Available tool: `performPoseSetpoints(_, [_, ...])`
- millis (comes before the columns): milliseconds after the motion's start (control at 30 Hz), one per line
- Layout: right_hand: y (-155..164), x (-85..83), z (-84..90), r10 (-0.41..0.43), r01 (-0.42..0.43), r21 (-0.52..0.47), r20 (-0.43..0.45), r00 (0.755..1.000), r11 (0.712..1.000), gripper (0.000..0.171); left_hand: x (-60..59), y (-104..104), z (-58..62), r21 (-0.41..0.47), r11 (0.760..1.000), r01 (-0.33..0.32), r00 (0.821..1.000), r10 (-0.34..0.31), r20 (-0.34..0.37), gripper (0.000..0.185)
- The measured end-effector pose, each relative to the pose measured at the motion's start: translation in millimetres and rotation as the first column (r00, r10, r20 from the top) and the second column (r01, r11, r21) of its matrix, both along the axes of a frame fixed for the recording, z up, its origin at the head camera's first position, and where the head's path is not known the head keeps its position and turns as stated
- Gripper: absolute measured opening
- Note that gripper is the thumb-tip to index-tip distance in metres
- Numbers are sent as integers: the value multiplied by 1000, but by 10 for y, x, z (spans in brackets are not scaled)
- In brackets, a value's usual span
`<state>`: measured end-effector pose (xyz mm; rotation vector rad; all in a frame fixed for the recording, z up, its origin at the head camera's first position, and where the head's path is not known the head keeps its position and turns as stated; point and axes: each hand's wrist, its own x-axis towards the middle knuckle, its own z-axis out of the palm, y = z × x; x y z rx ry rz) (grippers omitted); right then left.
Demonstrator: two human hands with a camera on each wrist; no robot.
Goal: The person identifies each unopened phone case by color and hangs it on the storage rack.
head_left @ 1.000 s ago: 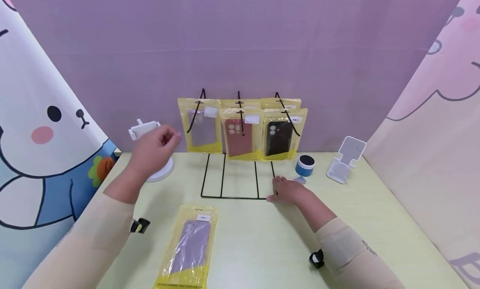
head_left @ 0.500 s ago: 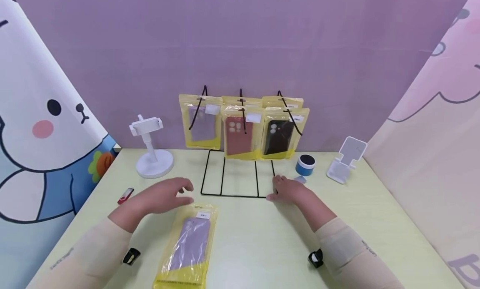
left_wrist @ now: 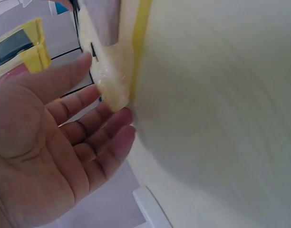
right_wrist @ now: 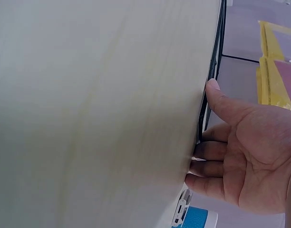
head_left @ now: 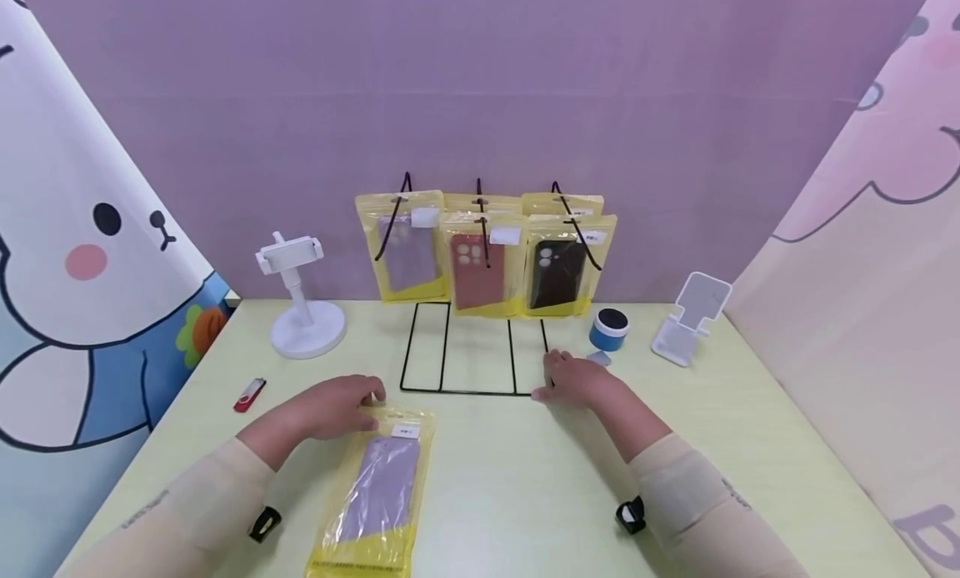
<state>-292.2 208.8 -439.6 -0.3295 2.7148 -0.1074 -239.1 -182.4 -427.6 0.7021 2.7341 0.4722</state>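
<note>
A clear-fronted yellow zip bag (head_left: 375, 486) with a purple phone case inside lies flat at the front of the table. My left hand (head_left: 341, 407) is at its upper left corner, thumb and fingers spread on either side of the edge. In the left wrist view, the fingertips (left_wrist: 121, 116) meet the bag's top end (left_wrist: 110, 78); no firm pinch shows. A black wire display rack (head_left: 480, 392) stands at the back. My right hand (head_left: 577, 379) rests at its right front base corner, thumb touching the wire, fingers straight on the table beside it.
On the rack's hooks hang several yellow bags, showing purple, red (head_left: 477, 273) and black (head_left: 557, 276) cases. A white phone stand (head_left: 307, 328) and red USB stick (head_left: 250, 394) are left. A blue-and-white round speaker (head_left: 609, 330) and folding stand (head_left: 690, 319) are right.
My left hand has come down from beside the hanging bags to the top corner of the lying bag. The right hand stays at the rack's corner.
</note>
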Motion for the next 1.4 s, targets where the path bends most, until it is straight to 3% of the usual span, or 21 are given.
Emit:
performPoseSetpoints(100, [-7,9,0,2,-2,-7,2,1000,1000,87,11,-2,-42,-11,999,32,998,-33,-51,10])
performPoseSetpoints(233, [-16,23,2,-3,3,-15,-1,1000,1000,86,18,-24,-79,-8,998,59,994,-60,-94,20])
performPoseSetpoints(467, [-22,32,29,-3,3,-8,1,1000,1000,85,-17,-77,2,177,984,0,1000,4,-24,14])
performPoseSetpoints(600, [-27,33,35,-10,10,-7,6,1000,1000,85,-2,-104,109,323,946,-29,998,11,57,10])
performPoseSetpoints(767, [-28,26,32,-15,15,-3,9,1000,1000,86,43,-122,224,484,869,-103,982,12,187,15])
performPoseSetpoints(900, [-20,16,18,-20,20,-2,12,1000,1000,85,75,-132,300,557,814,-162,973,36,230,20])
performPoseSetpoints(1033, [-17,19,18,-7,7,-2,9,1000,1000,84,108,-149,354,599,776,-198,972,78,221,23])
performPoseSetpoints(1167, [-22,22,21,-2,2,-3,9,1000,1000,84,146,-164,416,644,741,-190,979,95,179,22])
performPoseSetpoints(1400, [-25,15,2,-14,14,-7,11,1000,1000,85,182,-135,648,689,708,-154,986,159,57,19])
